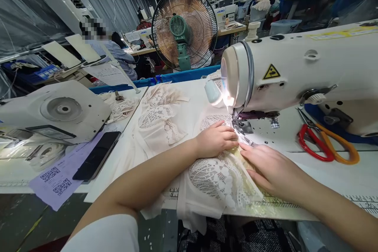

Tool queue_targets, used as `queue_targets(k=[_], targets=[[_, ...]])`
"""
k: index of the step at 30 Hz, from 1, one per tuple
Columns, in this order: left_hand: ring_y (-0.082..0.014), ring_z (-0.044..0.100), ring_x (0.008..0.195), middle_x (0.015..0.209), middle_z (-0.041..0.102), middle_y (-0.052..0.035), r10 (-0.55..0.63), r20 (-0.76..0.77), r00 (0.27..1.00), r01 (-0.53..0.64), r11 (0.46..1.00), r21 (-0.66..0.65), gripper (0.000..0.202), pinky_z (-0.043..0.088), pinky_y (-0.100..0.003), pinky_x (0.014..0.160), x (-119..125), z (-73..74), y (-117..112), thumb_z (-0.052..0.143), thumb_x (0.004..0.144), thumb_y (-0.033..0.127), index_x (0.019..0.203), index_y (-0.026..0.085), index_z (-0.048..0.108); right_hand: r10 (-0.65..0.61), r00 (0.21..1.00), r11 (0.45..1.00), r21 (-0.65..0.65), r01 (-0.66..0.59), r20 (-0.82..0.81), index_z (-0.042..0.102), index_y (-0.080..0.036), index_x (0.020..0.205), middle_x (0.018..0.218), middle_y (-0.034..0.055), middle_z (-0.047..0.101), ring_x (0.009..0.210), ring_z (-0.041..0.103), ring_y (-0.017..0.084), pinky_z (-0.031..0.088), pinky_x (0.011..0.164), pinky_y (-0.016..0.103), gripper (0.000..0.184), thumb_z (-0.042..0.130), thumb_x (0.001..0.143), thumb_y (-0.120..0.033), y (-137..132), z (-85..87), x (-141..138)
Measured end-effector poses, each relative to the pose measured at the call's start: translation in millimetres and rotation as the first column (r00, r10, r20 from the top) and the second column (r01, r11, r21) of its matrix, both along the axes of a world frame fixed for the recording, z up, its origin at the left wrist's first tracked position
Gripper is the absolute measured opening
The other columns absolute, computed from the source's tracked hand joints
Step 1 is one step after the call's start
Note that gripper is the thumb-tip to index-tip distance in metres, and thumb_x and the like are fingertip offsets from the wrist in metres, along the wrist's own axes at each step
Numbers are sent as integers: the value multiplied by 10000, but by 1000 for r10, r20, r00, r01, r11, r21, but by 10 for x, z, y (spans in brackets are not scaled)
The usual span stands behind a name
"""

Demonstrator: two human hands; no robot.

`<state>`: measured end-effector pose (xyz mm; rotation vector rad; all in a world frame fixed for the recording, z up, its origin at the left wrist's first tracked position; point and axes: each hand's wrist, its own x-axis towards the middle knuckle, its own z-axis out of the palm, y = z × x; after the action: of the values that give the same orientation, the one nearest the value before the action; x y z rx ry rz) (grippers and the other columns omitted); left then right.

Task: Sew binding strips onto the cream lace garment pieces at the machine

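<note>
A white lace garment (212,181) lies on the sewing table, its edge under the presser foot (242,125) of a white sewing machine (310,71). My left hand (217,138) rests on the lace just left of the presser foot, fingers curled and pressing the fabric down. My right hand (273,169) lies flat on the lace in front of the needle, fingers stretched toward the foot. More lace pieces (159,118) are spread further left on the table.
Red and orange scissors (325,145) lie under the machine arm at right. A black phone (97,155) and a purple slip with QR codes (59,179) lie at left, beside another white machine (56,110). A standing fan (184,27) is behind; other people work at far tables.
</note>
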<state>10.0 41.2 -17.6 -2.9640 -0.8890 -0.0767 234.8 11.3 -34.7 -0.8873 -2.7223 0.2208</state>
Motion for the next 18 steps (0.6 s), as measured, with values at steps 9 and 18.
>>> queue_targets(k=[9, 18], targets=[[-219, 468, 1152, 1140, 619, -68, -16, -25, 1000, 19, 995, 98, 312, 229, -486, 1071, -85, 8, 214, 404, 908, 190, 1136, 218, 615, -24, 999, 997, 78, 21, 42, 596, -113, 1101, 1267, 172, 560, 914, 640, 273, 554, 700, 403, 374, 427, 774, -176, 106, -21, -101], [-225, 449, 1166, 1141, 624, -49, 24, -29, 999, -20, 993, 120, 274, 234, -467, 1050, -153, -15, 400, 461, 898, 221, 1112, 233, 632, -26, 1000, 992, 122, 26, 1, 596, -125, 1116, 1248, 166, 575, 904, 633, 265, 545, 693, 401, 370, 389, 837, -251, 87, -54, -106]])
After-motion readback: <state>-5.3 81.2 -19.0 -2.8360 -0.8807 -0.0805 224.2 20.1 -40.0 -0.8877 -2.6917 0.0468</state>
